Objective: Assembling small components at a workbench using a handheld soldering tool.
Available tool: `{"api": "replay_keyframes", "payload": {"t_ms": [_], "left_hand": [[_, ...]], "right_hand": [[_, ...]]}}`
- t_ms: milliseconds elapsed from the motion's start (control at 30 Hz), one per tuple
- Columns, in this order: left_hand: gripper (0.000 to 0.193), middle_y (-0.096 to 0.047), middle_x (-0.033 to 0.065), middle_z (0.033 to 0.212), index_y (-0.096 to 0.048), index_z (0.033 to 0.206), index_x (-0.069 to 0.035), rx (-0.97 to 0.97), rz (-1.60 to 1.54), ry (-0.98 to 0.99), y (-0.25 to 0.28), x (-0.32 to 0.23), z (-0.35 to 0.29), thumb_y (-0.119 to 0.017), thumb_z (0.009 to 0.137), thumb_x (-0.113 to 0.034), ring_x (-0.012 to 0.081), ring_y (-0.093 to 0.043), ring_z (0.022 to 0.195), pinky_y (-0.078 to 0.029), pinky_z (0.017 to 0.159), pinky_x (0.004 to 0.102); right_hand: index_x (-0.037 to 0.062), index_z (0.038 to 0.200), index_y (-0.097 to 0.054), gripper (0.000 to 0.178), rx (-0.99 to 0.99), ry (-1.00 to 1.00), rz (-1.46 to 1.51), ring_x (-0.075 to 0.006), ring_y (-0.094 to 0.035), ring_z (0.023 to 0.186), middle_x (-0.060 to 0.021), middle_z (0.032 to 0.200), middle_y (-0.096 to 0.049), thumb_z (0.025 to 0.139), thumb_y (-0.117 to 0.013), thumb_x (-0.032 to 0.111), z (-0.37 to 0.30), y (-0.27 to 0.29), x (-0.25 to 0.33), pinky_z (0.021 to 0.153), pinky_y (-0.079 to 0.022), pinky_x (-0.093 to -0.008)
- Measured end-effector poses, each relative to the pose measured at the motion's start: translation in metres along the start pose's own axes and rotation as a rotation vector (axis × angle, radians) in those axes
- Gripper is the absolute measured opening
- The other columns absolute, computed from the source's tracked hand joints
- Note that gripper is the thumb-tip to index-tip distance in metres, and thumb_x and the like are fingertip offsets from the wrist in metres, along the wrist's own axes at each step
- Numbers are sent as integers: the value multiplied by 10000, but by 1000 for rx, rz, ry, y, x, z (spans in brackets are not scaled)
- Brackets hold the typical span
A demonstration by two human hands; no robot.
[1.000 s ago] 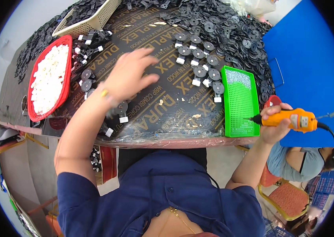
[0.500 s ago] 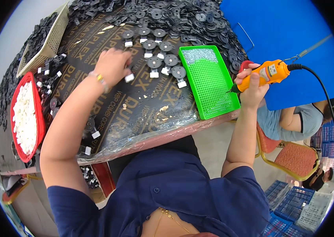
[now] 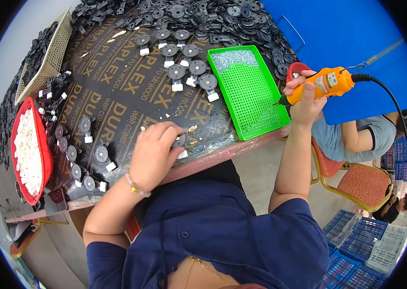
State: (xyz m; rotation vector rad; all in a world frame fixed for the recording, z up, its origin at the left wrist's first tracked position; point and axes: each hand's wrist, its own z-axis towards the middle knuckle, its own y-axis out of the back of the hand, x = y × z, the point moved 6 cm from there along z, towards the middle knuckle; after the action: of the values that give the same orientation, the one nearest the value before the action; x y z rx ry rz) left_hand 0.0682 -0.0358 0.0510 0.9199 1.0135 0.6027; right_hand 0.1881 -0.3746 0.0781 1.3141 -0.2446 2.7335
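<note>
Close to the table's front edge, my left hand [image 3: 154,153] grips a black disc part [image 3: 180,140] with a white block on its end; the fingers hide some of it. My right hand [image 3: 305,102] is wrapped round an orange electric screwdriver [image 3: 329,83]. The screwdriver's tip hangs over the right side of a green perforated tray [image 3: 247,96]. Small silver screws [image 3: 235,59] fill the tray's far end. Left of the tray lies a group of similar disc parts [image 3: 176,72] with white blocks. More finished-looking disc parts [image 3: 101,153] lie left of my left hand.
A red basket [image 3: 47,161] of white pieces stands at the left, with a beige basket [image 3: 52,70] behind it. Black parts [image 3: 198,19] are heaped along the far side. A black cable [image 3: 396,103] trails from the screwdriver. Another person [image 3: 352,139] sits at the right.
My left hand has come toward the table's front edge and rightward, carrying a disc part. My right hand holds the screwdriver almost still. The view has shifted slightly.
</note>
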Motion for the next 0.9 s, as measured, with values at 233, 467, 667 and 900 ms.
{"api": "replay_keyframes", "payload": {"t_ms": [233, 467, 667, 900], "left_hand": [[579, -645, 131, 1282, -616, 1303, -52, -168, -214, 54, -16, 1, -3, -824, 769, -137, 336, -602, 1170, -483, 971, 425], [556, -676, 117, 1203, -657, 1257, -64, -187, -195, 79, -24, 15, -6, -845, 762, -234, 321, -604, 1168, -427, 1019, 449], [545, -673, 106, 1174, -667, 1246, -74, -218, -186, 67, -24, 18, -8, -845, 757, -238, 307, -595, 1181, -418, 1022, 449], [549, -668, 96, 1181, -673, 1240, -70, -224, -179, 68, -22, 16, -8, -845, 746, -236, 302, -581, 1198, -419, 1025, 446]], "right_hand": [[-16, 1157, -542, 507, -21, 15, 5, -171, -598, 594, -115, 770, -657, 971, -696, 429, -3, -4, 11, 572, -522, -298], [29, 1231, -513, 693, 147, 54, 212, -190, -598, 606, -124, 793, -655, 928, -634, 640, -20, -64, 58, 567, -512, -346], [54, 1217, -473, 765, 418, -119, 435, -194, -625, 597, -121, 797, -671, 869, -631, 717, -56, -158, 61, 600, -544, -357], [36, 1196, -472, 725, 518, -253, 482, -192, -629, 600, -136, 785, -662, 874, -682, 652, -66, -188, 46, 616, -555, -356]]}}
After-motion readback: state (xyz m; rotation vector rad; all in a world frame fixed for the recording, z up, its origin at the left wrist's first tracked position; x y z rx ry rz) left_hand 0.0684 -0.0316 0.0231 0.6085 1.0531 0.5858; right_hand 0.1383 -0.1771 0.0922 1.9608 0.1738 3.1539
